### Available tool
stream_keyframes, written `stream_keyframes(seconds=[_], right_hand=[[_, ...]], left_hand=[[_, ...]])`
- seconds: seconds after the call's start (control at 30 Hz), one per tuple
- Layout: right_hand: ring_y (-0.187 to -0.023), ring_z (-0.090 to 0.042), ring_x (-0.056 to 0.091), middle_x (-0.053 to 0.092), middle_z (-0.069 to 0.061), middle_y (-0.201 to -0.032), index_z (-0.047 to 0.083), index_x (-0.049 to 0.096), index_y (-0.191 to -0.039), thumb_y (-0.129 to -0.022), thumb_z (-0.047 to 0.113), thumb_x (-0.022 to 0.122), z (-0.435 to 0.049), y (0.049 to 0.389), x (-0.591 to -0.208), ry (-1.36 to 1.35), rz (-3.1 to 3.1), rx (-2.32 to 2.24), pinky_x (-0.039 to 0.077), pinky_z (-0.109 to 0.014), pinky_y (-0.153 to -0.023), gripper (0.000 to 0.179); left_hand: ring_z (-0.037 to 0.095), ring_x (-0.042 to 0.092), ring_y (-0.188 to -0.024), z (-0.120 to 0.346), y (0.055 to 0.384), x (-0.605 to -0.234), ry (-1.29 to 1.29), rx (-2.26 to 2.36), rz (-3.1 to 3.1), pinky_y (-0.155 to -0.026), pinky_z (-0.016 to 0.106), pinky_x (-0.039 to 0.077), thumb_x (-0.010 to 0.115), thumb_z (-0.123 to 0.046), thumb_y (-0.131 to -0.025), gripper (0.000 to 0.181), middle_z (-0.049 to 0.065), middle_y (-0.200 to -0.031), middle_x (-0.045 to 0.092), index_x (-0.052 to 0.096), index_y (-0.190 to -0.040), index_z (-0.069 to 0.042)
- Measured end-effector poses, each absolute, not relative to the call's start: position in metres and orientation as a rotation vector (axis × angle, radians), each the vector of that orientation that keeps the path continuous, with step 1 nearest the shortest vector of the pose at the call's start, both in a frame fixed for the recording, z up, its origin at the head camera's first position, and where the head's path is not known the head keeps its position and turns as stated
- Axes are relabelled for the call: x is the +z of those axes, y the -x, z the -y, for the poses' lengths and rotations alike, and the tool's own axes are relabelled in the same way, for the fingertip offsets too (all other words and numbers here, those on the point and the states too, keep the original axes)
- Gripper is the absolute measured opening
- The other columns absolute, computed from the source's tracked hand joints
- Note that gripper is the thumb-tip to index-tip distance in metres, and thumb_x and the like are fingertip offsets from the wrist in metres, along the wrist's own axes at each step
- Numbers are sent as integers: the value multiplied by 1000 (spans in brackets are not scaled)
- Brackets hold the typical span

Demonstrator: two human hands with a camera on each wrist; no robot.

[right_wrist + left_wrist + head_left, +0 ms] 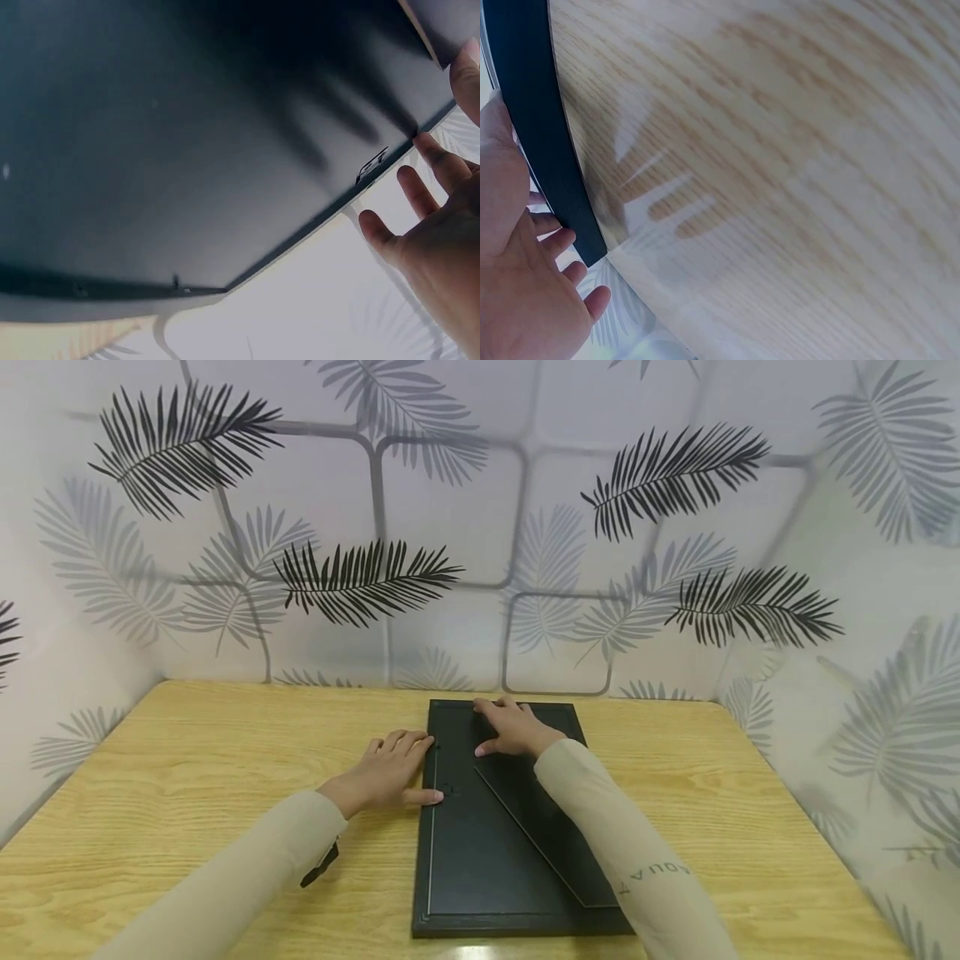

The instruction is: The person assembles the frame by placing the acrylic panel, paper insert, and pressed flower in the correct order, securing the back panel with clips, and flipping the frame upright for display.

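Note:
A black picture frame [472, 860] lies face down on the wooden table, its back panel upward. Slanting across that back is a black easel stand [547, 827], partly hidden by the right sleeve; a corner of the stand [454, 26] shows in the right wrist view. My left hand [390, 772] rests against the frame's left edge, thumb on top of the rim and fingers spread along the side. Over the upper part of the back is my right hand [513, 727], its fingers reaching to the far edge and its thumb close to the stand's narrow end.
The light wooden table [225, 760] runs back to a wall covering [450, 527] with leaf patterns, which also borders both sides. A small black object [321, 867] shows under the left cuff.

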State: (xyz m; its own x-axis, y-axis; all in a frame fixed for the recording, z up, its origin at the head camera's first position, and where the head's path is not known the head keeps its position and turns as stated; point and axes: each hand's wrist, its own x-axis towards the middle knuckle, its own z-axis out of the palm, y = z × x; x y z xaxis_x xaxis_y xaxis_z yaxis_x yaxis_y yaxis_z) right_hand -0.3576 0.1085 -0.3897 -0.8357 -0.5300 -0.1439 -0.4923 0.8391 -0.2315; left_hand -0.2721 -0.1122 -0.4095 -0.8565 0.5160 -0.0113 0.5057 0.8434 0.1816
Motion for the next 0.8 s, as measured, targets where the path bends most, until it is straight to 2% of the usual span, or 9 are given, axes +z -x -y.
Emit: stream_keyframes(seconds=[0.23,0.53,0.8], right_hand=[[-137,-32,20,29,-8,-149,9,18,-145,-80,37,68,-117,356,-393,748,-2803,-404,17,-56,-107,87],[-137,-41,15,22,-15,-150,7,11,-147,-86,37,61,-147,340,-376,743,-2781,-490,16,-61,-105,84],[-135,-46,16,22,-22,-148,1,16,-145,-87,35,61,-186,324,-375,756,-2823,-509,17,-63,-103,81]], left_hand=[[36,23,-133,112,272,-409,-800,300,-2952,-100,57,24,51,-60,-82,87,15,-147,25,26,-142,-3],[37,23,-134,113,270,-412,-782,378,-2941,-100,58,24,52,-59,-83,86,15,-147,27,24,-143,-4],[38,23,-133,112,264,-413,-697,449,-2917,-100,58,23,51,-56,-85,84,15,-145,30,20,-145,-7]])
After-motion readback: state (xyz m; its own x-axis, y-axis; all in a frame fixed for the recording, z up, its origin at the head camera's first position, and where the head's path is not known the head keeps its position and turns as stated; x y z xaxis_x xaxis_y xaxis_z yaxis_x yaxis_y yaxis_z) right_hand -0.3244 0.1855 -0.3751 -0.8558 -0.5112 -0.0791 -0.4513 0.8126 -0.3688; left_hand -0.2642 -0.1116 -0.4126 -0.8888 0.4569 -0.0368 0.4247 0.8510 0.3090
